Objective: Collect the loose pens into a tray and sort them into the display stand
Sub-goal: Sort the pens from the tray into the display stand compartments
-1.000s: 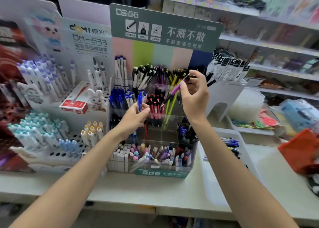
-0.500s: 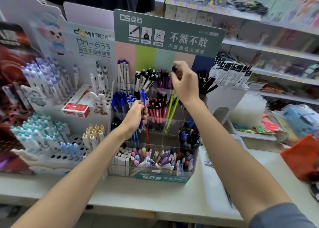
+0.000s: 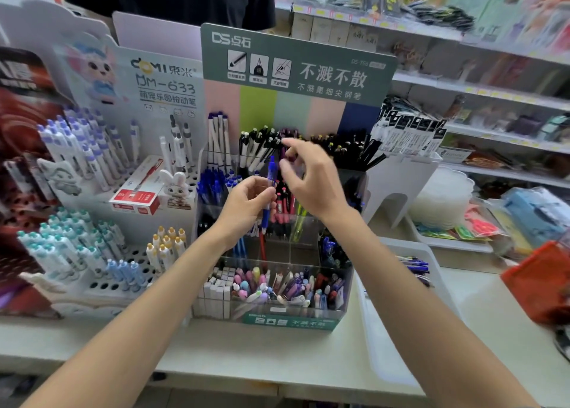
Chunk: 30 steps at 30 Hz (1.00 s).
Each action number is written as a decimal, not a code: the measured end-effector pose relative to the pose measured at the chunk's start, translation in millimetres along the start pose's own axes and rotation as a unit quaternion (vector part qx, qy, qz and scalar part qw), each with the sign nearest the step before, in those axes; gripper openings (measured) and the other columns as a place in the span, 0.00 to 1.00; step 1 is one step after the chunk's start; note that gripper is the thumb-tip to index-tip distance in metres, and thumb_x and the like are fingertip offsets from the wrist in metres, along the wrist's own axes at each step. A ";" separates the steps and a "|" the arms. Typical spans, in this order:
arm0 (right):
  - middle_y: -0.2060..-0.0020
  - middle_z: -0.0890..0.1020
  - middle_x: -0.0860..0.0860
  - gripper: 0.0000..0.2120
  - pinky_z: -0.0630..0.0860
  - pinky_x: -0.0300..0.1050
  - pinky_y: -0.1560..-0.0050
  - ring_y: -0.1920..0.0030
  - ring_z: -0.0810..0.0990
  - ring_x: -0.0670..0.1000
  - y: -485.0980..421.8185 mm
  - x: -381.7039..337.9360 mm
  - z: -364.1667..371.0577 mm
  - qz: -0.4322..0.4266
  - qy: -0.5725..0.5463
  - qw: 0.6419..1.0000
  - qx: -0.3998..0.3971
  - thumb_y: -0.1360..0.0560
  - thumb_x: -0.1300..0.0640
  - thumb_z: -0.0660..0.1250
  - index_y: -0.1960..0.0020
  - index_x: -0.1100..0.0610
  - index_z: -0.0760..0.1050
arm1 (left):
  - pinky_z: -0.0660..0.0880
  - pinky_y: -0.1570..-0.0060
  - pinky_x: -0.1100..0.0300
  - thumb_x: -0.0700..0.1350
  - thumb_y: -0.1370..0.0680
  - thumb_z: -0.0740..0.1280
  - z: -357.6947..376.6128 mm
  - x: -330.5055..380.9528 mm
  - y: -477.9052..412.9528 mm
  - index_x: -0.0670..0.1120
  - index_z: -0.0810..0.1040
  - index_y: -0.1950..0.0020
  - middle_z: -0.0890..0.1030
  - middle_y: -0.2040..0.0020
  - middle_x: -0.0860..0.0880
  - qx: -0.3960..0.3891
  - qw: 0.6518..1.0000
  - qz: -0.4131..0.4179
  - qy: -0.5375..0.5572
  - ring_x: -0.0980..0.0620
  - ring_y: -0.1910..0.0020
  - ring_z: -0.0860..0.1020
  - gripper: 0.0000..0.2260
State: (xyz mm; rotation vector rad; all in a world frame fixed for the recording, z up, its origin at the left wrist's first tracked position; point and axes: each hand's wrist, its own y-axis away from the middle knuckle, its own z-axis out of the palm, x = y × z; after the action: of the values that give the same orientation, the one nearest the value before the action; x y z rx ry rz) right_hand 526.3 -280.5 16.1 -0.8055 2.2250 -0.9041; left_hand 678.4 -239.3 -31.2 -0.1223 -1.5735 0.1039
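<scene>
Blue pen [image 3: 271, 173] upright, pinched by left hand [image 3: 243, 207]; right hand [image 3: 311, 182] raised, fingers loose.

Red box [image 3: 135, 199] beside rabbit figurine [image 3: 175, 186]; shelves [image 3: 481, 89] behind.

We see left hand [image 3: 246, 204] gripping blue pen [image 3: 270, 173] upright before display stand [image 3: 296, 318]. Our right hand [image 3: 311, 182] hovers just above, fingers loose, holding nothing. White tray [image 3: 388, 339] right of stand, few pens [image 3: 413, 265] inside.
</scene>
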 end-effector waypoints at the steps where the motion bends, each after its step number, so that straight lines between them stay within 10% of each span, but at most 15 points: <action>1: 0.52 0.81 0.52 0.18 0.74 0.40 0.48 0.53 0.77 0.48 7.3 -6.2 2.9 0.016 -0.032 0.999 -0.033 0.23 0.60 0.67 0.34 0.61 0.75 | 0.80 0.53 0.55 0.43 0.19 0.66 1.2 0.4 0.1 0.44 0.77 0.42 0.82 0.53 0.44 -0.008 1.000 0.007 -0.011 0.51 0.58 0.80 0.07; 7: 0.56 0.80 0.50 0.13 0.78 0.42 0.52 0.56 0.79 0.48 16.3 -6.1 1.8 0.128 -0.121 0.984 0.010 0.25 0.64 0.71 0.41 0.59 0.76 | 0.81 0.49 0.58 0.44 0.19 0.67 -4.0 -10.1 6.9 0.47 0.79 0.40 0.84 0.48 0.46 0.007 0.999 0.021 -0.040 0.50 0.49 0.83 0.09; 19: 0.57 0.79 0.52 0.11 0.78 0.42 0.54 0.59 0.79 0.50 -4.2 -45.0 49.8 0.095 -0.187 0.976 0.065 0.25 0.65 0.70 0.44 0.62 0.74 | 0.74 0.60 0.62 0.42 0.18 0.64 -77.0 -27.9 32.6 0.46 0.78 0.49 0.80 0.59 0.48 0.243 0.969 -0.013 -0.040 0.56 0.63 0.76 0.03; 30: 0.58 0.81 0.53 0.06 0.79 0.51 0.54 0.59 0.80 0.51 -14.5 -38.1 84.1 0.041 -0.097 0.991 -0.087 0.23 0.63 0.68 0.47 0.61 0.76 | 0.74 0.65 0.68 0.40 0.18 0.63 -84.7 -21.8 35.4 0.43 0.78 0.45 0.80 0.59 0.48 0.238 0.969 -0.022 -0.063 0.58 0.63 0.77 0.05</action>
State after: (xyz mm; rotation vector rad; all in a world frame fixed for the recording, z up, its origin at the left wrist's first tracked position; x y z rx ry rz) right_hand 614.6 -294.6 -11.2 -0.8362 2.1676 -0.5719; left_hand 763.6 -208.3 -57.3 0.3014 -1.6344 0.4565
